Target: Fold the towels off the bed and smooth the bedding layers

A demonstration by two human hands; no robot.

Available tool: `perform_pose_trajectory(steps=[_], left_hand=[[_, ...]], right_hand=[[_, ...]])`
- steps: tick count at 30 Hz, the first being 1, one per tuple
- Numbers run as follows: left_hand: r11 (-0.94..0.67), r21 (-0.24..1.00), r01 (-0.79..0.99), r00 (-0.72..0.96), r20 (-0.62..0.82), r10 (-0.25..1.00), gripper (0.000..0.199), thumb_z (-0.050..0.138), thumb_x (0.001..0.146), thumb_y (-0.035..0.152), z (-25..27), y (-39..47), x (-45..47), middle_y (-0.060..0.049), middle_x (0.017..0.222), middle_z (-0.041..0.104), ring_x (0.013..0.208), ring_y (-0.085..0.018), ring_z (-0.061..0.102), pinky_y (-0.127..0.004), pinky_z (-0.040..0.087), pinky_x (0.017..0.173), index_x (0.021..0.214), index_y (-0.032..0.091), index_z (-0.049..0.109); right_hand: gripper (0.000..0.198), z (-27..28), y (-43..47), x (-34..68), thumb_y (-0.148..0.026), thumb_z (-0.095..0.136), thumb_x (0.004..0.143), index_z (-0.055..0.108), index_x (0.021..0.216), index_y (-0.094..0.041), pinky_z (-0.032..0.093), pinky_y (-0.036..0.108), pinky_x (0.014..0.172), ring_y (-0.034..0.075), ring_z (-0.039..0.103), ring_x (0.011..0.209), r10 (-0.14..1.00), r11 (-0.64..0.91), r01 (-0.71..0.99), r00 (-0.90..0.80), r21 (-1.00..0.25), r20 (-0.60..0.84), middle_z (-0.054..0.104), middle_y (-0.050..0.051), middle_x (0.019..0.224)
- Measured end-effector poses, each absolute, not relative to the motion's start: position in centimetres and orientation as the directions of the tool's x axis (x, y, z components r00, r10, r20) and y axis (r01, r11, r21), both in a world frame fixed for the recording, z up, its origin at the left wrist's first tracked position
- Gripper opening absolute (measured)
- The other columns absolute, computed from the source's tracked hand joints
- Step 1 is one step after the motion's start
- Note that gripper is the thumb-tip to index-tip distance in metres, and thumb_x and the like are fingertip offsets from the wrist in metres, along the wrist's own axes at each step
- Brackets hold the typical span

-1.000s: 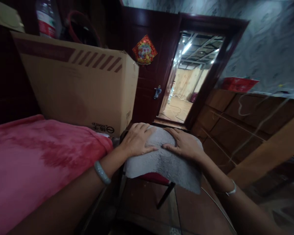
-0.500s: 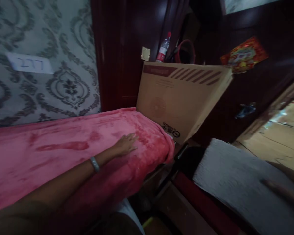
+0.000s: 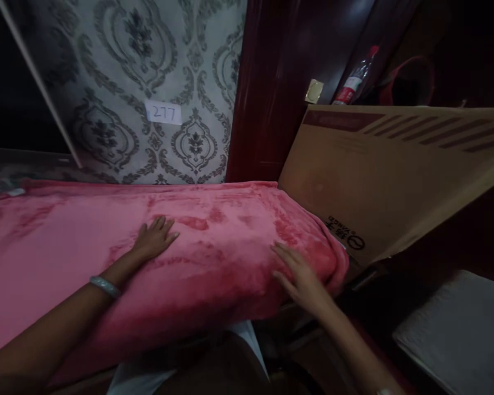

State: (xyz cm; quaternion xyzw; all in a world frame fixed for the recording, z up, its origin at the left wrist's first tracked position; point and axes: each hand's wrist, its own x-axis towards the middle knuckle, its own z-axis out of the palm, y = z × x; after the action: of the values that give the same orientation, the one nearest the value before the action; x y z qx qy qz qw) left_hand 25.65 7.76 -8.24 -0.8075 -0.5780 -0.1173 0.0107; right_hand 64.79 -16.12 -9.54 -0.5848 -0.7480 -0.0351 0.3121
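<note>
A plush pink blanket [image 3: 230, 219] covers a long low surface against the wall and hangs over its front edge. My left hand [image 3: 153, 239], with a pale bangle at the wrist, lies flat on the blanket with its fingers spread. Near the blanket's right end is my right hand [image 3: 298, 277], its fingers stretched out and apart over the cloth, slightly blurred. Neither hand grips anything. Darker brushed streaks mark the pile around both hands.
A large cardboard box [image 3: 354, 175] leans beside the blanket's right end, with a plastic bottle [image 3: 349, 85] behind it. At lower right sits a grey block-like item [image 3: 461, 329]. A dark screen [image 3: 16, 104] stands at left; a paper marked 277 [image 3: 163, 112] is on the wallpaper.
My view has swung left. My left hand has moved left along the blanket, and my right hand has come from the grey item at the right onto the blanket's right part.
</note>
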Motion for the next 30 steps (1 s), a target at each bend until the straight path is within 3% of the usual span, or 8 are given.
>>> perform_pose_trajectory(steps=[4,8,13,18,22,30], left_hand=[[-0.327,0.151,0.933,0.298,0.187,0.936,0.057,0.050,0.097,0.050,-8.4,6.7,25.7,-0.016,0.156,0.043,0.144,-0.034,0.038,-0.063,0.029,0.117,0.145,0.020,0.049],[-0.311,0.177,0.934,0.280,0.180,0.943,0.059,0.037,0.098,0.052,-8.1,5.7,25.6,-0.016,0.158,0.043,0.150,-0.035,0.031,-0.063,0.024,0.118,0.148,0.023,0.049],[-0.280,0.200,0.939,0.245,0.186,0.952,0.057,0.045,0.094,0.051,-8.5,4.8,25.1,-0.013,0.155,0.048,0.147,-0.033,0.037,-0.059,0.027,0.119,0.146,0.027,0.052],[-0.299,0.218,0.929,0.253,0.214,0.943,0.054,0.049,0.094,0.047,-9.8,5.2,25.0,-0.015,0.154,0.048,0.144,-0.032,0.041,-0.058,0.029,0.118,0.142,0.022,0.054],[-0.348,0.222,0.911,0.290,0.257,0.922,0.043,0.048,0.095,0.043,-10.5,5.4,24.8,-0.014,0.135,0.060,0.130,-0.029,0.051,-0.051,0.036,0.112,0.127,0.018,0.062],[-0.326,0.252,0.911,0.244,0.307,0.920,0.029,0.050,0.095,0.036,-11.4,5.8,24.7,-0.011,0.116,0.064,0.115,-0.028,0.054,-0.045,0.042,0.097,0.111,0.017,0.065]], right_hand=[[0.065,-11.1,-6.1,58.1,-0.041,0.054,0.097,0.036,0.158,-0.026,0.037,0.049,0.119,0.027,0.039,0.146,0.844,0.470,0.815,-0.304,-0.337,0.443,0.039,0.011,0.161],[0.063,-9.6,-0.1,53.9,-0.043,0.050,0.098,0.039,0.157,-0.022,0.035,0.051,0.119,0.029,0.041,0.145,0.846,0.474,0.842,-0.352,-0.259,0.401,0.045,0.012,0.157],[0.057,-11.1,3.5,52.5,-0.041,0.036,0.103,0.038,0.158,-0.027,0.041,0.055,0.111,0.030,0.044,0.143,0.854,0.438,0.878,-0.339,-0.194,0.395,0.050,0.010,0.154],[0.055,-14.7,4.3,53.3,-0.044,0.028,0.103,0.048,0.152,-0.028,0.040,0.058,0.109,0.031,0.044,0.143,0.903,0.344,0.932,-0.295,-0.116,0.312,0.047,0.010,0.156],[0.059,-15.6,4.5,53.8,-0.047,0.027,0.101,0.052,0.149,-0.025,0.039,0.057,0.110,0.031,0.045,0.142,0.923,0.288,0.954,-0.254,-0.081,0.288,0.049,0.011,0.155],[0.067,-18.7,5.2,54.4,-0.051,0.019,0.099,0.056,0.146,-0.020,0.041,0.058,0.107,0.034,0.048,0.139,0.860,0.302,0.952,-0.252,-0.046,0.445,0.051,0.015,0.152]])
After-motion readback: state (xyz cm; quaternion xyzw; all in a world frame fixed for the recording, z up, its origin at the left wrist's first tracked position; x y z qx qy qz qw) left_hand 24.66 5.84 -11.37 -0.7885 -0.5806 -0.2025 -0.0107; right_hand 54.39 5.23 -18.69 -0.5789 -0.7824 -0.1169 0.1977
